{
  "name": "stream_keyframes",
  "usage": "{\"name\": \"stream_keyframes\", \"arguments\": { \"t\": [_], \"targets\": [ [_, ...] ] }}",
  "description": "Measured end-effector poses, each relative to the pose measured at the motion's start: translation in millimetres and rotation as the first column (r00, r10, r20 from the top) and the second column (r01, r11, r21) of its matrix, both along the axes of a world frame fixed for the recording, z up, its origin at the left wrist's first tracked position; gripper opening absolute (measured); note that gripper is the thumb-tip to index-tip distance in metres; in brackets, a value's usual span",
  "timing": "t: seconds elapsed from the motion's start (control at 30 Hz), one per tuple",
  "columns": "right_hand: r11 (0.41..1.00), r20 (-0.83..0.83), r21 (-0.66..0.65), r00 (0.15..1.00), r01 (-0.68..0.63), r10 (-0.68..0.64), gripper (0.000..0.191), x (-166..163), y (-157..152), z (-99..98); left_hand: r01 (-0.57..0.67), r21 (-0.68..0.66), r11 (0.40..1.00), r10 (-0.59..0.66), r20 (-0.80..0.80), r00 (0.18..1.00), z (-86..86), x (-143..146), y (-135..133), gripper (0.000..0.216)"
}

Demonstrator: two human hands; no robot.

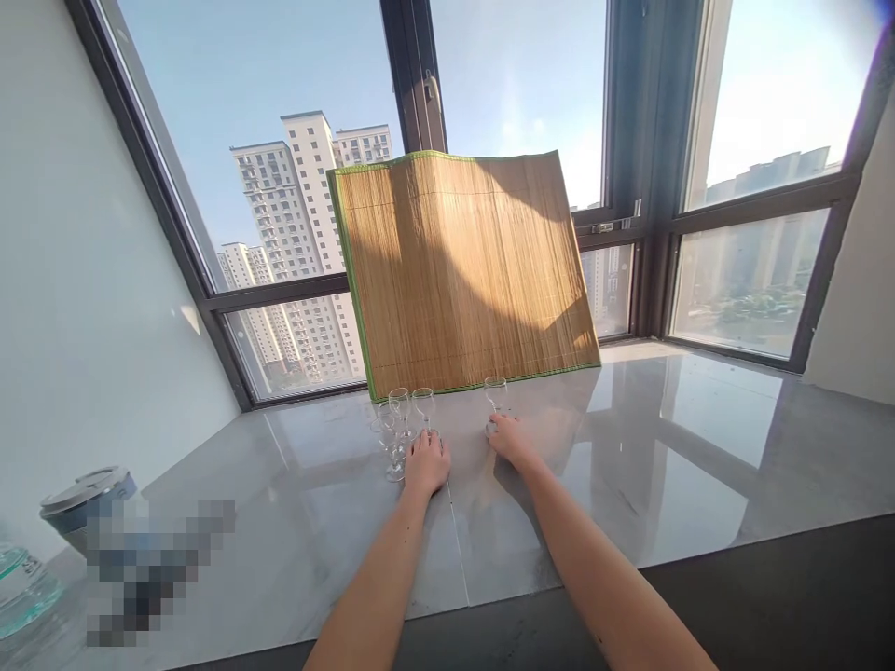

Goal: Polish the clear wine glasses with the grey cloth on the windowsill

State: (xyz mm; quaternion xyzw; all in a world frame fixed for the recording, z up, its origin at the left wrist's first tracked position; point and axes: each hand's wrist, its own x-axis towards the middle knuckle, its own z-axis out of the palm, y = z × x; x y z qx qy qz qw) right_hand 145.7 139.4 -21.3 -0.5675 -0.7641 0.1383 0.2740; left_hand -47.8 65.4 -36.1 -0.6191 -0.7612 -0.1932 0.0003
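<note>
Several small clear stemmed glasses stand upright on the glossy grey sill. Toward the left they form a cluster, with one glass (387,429) in front and another (398,403) behind it. My left hand (428,463) is palm down at the right side of this cluster, its fingers closed around the foot of a stemmed glass (423,404); the foot is mostly hidden by the fingers. Farther right, apart from the cluster, my right hand (512,438) has its fingers closed at the lower stem of another stemmed glass (496,391).
A bamboo mat (461,270) with green edging leans on the window behind the glasses. At the near left are a lidded cup (90,499), a clear bottle (24,587) and a pixelated patch. The sill (314,540) ends at a dark front edge.
</note>
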Motion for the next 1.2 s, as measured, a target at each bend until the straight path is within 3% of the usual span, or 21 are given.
{"name": "stream_keyframes", "arguments": {
  "t": [0.13, 0.27, 0.37, 0.43, 0.57, 0.67, 0.73, 0.8, 0.97, 1.2],
  "targets": [
    [0.997, 0.004, -0.001, 0.997, -0.077, 0.077, 0.048, -1, 4, -2.0, -0.027, 0.082, 0.996, 0.023, 0.045, 0.999, 9.5, 3, -6, 0.046],
    [0.985, 0.005, 0.008, 0.985, -0.174, 0.174, 0.050, -12, 3, -5.9, 0.006, 0.358, 0.934, -0.032, 0.067, 0.997, 29.3, 8, -25, 0.033],
    [0.968, 0.001, 0.015, 0.969, -0.249, 0.249, 0.053, -23, -3, -8.1, 0.166, 0.596, 0.785, -0.173, -0.046, 0.984, 41.5, 15, -41, 0.028],
    [0.952, 0.002, 0.030, 0.953, -0.304, 0.304, 0.054, -30, -8, -9.0, 0.167, 0.750, 0.640, -0.136, -0.104, 0.985, 47.3, 19, -50, 0.029],
    [0.923, 0.011, 0.058, 0.925, -0.381, 0.381, 0.053, -44, -20, -9.8, -0.088, 0.940, 0.329, 0.080, 0.065, 0.995, 57.4, 16, -57, 0.053],
    [0.905, 0.015, 0.082, 0.908, -0.418, 0.418, 0.052, -54, -27, -10.6, -0.378, 0.895, 0.237, 0.130, 0.357, 0.925, 62.4, 5, -56, 0.067],
    [0.886, 0.014, 0.098, 0.891, -0.453, 0.454, 0.051, -61, -31, -11.1, -0.539, 0.811, 0.229, 0.127, 0.524, 0.842, 61.9, -2, -53, 0.073],
    [0.872, 0.005, 0.104, 0.877, -0.478, 0.480, 0.051, -69, -34, -11.2, -0.619, 0.740, 0.264, 0.099, 0.617, 0.781, 57.8, -8, -48, 0.073],
    [0.855, -0.013, 0.102, 0.858, -0.509, 0.513, 0.053, -81, -39, -10.2, -0.687, 0.625, 0.370, -0.032, 0.748, 0.663, 46.2, -14, -37, 0.065],
    [0.838, -0.028, 0.086, 0.839, -0.539, 0.543, 0.056, -87, -35, -12.8, -0.747, 0.497, 0.442, 0.009, 0.830, 0.558, 43.3, -11, -34, 0.064]
  ]
}}
